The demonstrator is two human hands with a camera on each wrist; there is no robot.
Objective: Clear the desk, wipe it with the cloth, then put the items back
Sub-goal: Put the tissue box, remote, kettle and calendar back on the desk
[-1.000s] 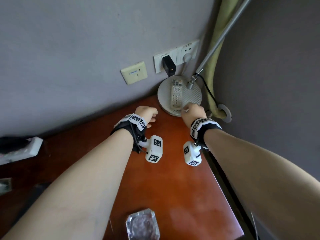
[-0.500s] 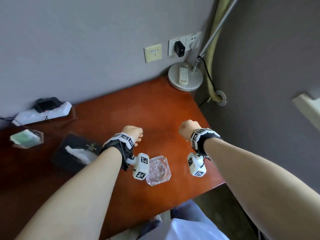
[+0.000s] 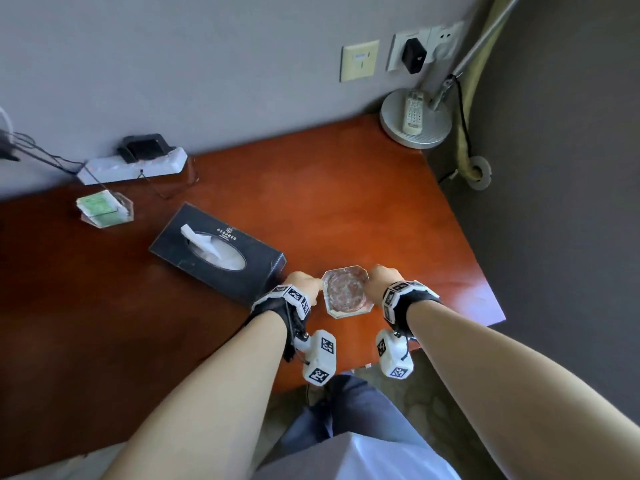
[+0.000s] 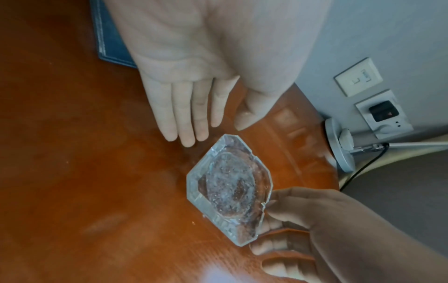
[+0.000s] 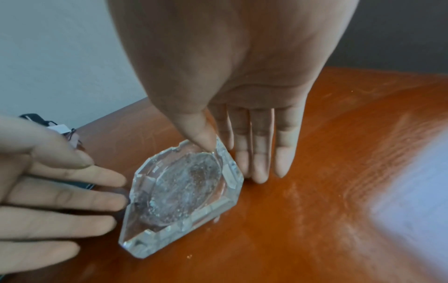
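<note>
A clear glass ashtray [image 3: 347, 292] sits on the red-brown desk [image 3: 346, 202] near its front edge. My right hand [image 3: 381, 280] pinches the ashtray's right rim: in the right wrist view the thumb [image 5: 206, 139] lies over the ashtray's [image 5: 184, 191] inner rim while the straight fingers [image 5: 259, 153] run down its outer wall to the desk. My left hand [image 3: 304, 284] is open at its left side. Its straight fingertips [image 4: 186, 124] lie very close to the ashtray [image 4: 230, 187]; contact is unclear. No cloth is in view.
A black tissue box [image 3: 216, 252] lies just left of my left hand. Further back are a small glass dish [image 3: 104, 209], a white power strip [image 3: 131, 166] and a round lamp base [image 3: 391, 129] bearing a remote [image 3: 414, 112]. The desk's right edge [image 3: 485, 271] is close.
Both hands came back from the lamp base in the far corner to the desk's front edge. They uncurled from fists and dropped to either side of the ashtray; the right hand took its rim.
</note>
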